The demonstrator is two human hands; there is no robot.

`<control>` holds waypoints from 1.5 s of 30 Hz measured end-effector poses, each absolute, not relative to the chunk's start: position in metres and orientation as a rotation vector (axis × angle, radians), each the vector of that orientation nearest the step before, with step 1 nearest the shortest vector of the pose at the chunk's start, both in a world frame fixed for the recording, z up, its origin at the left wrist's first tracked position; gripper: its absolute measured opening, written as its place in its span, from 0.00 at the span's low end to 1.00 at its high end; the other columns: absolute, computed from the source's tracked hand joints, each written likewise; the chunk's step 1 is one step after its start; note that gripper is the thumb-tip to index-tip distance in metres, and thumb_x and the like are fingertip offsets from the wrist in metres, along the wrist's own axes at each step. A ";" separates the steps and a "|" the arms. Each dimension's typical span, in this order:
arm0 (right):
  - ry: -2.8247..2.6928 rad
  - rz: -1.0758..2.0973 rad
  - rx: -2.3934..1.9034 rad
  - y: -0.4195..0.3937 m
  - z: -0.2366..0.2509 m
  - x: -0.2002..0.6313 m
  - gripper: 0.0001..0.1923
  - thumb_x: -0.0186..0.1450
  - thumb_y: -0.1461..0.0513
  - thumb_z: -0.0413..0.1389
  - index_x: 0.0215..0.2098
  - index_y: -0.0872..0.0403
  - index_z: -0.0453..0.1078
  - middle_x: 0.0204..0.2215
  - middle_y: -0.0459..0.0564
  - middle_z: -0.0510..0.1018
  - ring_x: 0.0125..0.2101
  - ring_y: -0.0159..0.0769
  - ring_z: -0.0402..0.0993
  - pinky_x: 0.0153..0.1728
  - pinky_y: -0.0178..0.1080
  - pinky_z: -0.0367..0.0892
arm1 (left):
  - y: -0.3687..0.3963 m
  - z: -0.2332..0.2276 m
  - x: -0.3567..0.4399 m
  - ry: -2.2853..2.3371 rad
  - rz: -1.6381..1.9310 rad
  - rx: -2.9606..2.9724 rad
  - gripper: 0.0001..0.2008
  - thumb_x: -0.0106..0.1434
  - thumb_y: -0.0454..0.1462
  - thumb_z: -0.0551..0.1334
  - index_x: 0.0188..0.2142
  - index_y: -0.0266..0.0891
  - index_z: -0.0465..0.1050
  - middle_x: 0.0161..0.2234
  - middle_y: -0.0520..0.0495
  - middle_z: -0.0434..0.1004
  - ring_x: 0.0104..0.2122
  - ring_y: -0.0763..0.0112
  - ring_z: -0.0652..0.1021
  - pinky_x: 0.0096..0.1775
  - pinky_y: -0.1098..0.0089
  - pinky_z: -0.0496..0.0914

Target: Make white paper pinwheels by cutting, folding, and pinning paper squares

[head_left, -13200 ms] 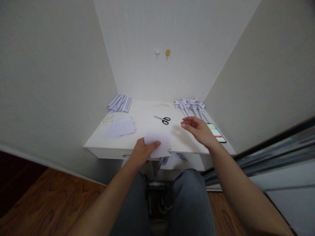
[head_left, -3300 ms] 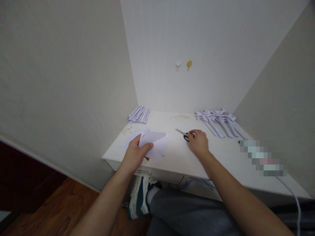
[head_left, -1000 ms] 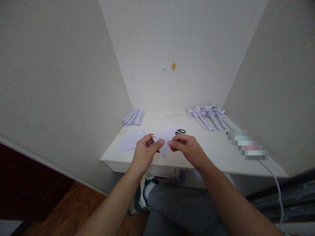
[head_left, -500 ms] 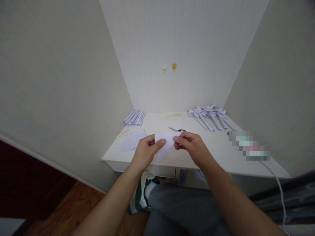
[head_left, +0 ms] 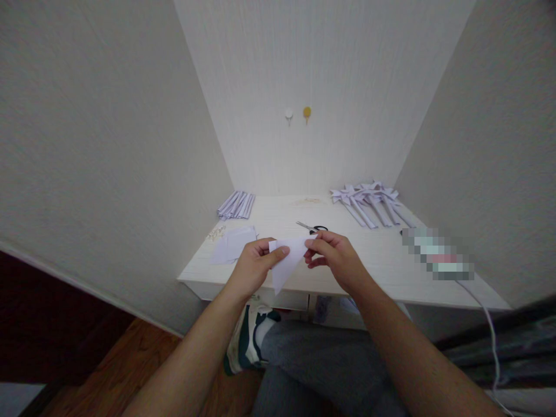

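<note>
A white sheet of paper [head_left: 286, 267], folded into a triangle with its point downward, is held up between my hands above the desk's front edge. My left hand [head_left: 259, 262] pinches its left side, thumb on the near face and fingers behind. At the upper right corner my right hand [head_left: 330, 252] grips it between thumb and forefinger. Just beyond the paper lies a pair of scissors [head_left: 313, 227] with black handles. To the left of my left hand rests a small stack of white paper sheets [head_left: 237, 243].
Rolled paper sticks [head_left: 237, 205] lie at the desk's back left, near small scattered bits [head_left: 216, 233]. Several paper pinwheels [head_left: 369, 200] on sticks are piled at the back right. A blurred-out object [head_left: 438, 255] with a white cable [head_left: 493, 336] sits at the right edge of the desk [head_left: 382, 272].
The folded paper has tilted slightly and its lower point hangs a little lower and further left. Both hands keep their hold. The view has shifted slightly.
</note>
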State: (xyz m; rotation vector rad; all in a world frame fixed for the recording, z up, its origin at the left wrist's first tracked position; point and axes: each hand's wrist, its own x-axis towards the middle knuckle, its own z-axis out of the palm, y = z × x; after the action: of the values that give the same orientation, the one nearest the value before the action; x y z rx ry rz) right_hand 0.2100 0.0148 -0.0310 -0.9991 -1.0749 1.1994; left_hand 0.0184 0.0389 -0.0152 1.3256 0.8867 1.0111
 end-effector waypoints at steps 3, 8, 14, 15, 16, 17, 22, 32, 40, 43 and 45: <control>-1.068 1.143 -0.968 0.015 -0.031 0.211 0.17 0.52 0.55 0.71 0.33 0.52 0.73 0.20 0.42 0.78 0.23 0.33 0.74 0.25 0.36 0.71 | 0.039 -0.015 0.018 0.881 1.035 1.342 0.19 0.47 0.48 0.77 0.26 0.35 0.79 0.25 0.50 0.79 0.24 0.73 0.72 0.30 0.72 0.66; -1.095 1.067 -0.902 0.012 -0.026 0.212 0.19 0.49 0.54 0.73 0.34 0.51 0.73 0.26 0.43 0.81 0.27 0.34 0.78 0.30 0.38 0.73 | 0.037 -0.012 0.017 0.879 1.054 1.374 0.19 0.48 0.48 0.77 0.26 0.35 0.79 0.24 0.51 0.78 0.24 0.74 0.72 0.29 0.73 0.66; -1.144 1.029 -0.938 0.012 -0.025 0.216 0.17 0.49 0.54 0.75 0.30 0.53 0.79 0.23 0.45 0.80 0.26 0.34 0.75 0.30 0.39 0.72 | 0.034 -0.011 0.016 0.879 1.044 1.413 0.19 0.49 0.49 0.76 0.25 0.35 0.77 0.23 0.51 0.76 0.24 0.74 0.71 0.28 0.73 0.64; -1.147 1.023 -0.945 0.012 -0.026 0.216 0.17 0.49 0.53 0.75 0.30 0.54 0.79 0.23 0.46 0.80 0.26 0.34 0.75 0.31 0.39 0.72 | 0.034 -0.011 0.016 0.877 1.042 1.419 0.19 0.50 0.49 0.76 0.26 0.35 0.78 0.23 0.51 0.76 0.24 0.74 0.70 0.28 0.73 0.64; -1.148 1.017 -0.951 0.013 -0.026 0.217 0.17 0.49 0.53 0.74 0.30 0.54 0.79 0.24 0.46 0.80 0.27 0.34 0.76 0.32 0.40 0.72 | 0.034 -0.011 0.016 0.876 1.039 1.421 0.19 0.50 0.49 0.76 0.26 0.35 0.78 0.24 0.51 0.76 0.24 0.74 0.71 0.28 0.73 0.64; -1.149 1.011 -0.956 0.013 -0.027 0.217 0.17 0.50 0.53 0.74 0.30 0.53 0.79 0.24 0.46 0.81 0.27 0.35 0.76 0.33 0.40 0.73 | 0.034 -0.011 0.016 0.875 1.035 1.420 0.19 0.49 0.49 0.76 0.27 0.34 0.78 0.24 0.51 0.76 0.25 0.74 0.71 0.29 0.73 0.64; -1.148 1.014 -0.966 0.013 -0.026 0.216 0.18 0.51 0.53 0.73 0.35 0.53 0.78 0.24 0.45 0.81 0.27 0.34 0.77 0.34 0.40 0.74 | 0.036 -0.011 0.017 0.886 1.004 1.403 0.21 0.48 0.50 0.76 0.27 0.34 0.78 0.25 0.50 0.78 0.25 0.73 0.72 0.29 0.72 0.65; -1.238 1.075 -1.066 0.020 -0.037 0.221 0.13 0.53 0.55 0.70 0.31 0.54 0.78 0.24 0.48 0.82 0.27 0.36 0.77 0.32 0.40 0.72 | 0.043 -0.024 0.009 0.926 0.908 1.407 0.19 0.50 0.48 0.76 0.30 0.35 0.78 0.26 0.51 0.78 0.25 0.73 0.73 0.30 0.72 0.65; -1.400 0.936 -1.299 0.033 -0.058 0.222 0.08 0.59 0.58 0.66 0.34 0.53 0.79 0.28 0.48 0.84 0.32 0.39 0.81 0.36 0.41 0.75 | 0.058 -0.042 0.003 0.896 0.706 1.379 0.18 0.46 0.45 0.79 0.28 0.33 0.81 0.25 0.46 0.80 0.26 0.69 0.76 0.32 0.70 0.68; -1.411 0.760 -1.539 0.051 -0.067 0.239 0.08 0.67 0.60 0.62 0.42 0.54 0.78 0.37 0.51 0.84 0.40 0.40 0.81 0.45 0.43 0.75 | 0.060 -0.048 -0.002 0.924 0.735 1.342 0.20 0.47 0.47 0.79 0.29 0.33 0.81 0.25 0.47 0.80 0.25 0.69 0.76 0.31 0.71 0.69; -1.396 0.593 -1.743 0.065 -0.073 0.253 0.10 0.71 0.60 0.60 0.48 0.55 0.76 0.47 0.55 0.82 0.48 0.43 0.79 0.51 0.49 0.74 | 0.059 -0.049 -0.006 0.939 0.796 1.301 0.21 0.47 0.48 0.78 0.32 0.33 0.80 0.26 0.47 0.80 0.25 0.70 0.77 0.31 0.71 0.70</control>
State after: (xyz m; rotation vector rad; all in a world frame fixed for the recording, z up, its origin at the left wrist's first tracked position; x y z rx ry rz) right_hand 0.2534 0.0652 -0.0729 -1.7432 -1.3963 0.5925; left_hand -0.0064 0.0594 -0.0486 1.3009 0.9387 0.7958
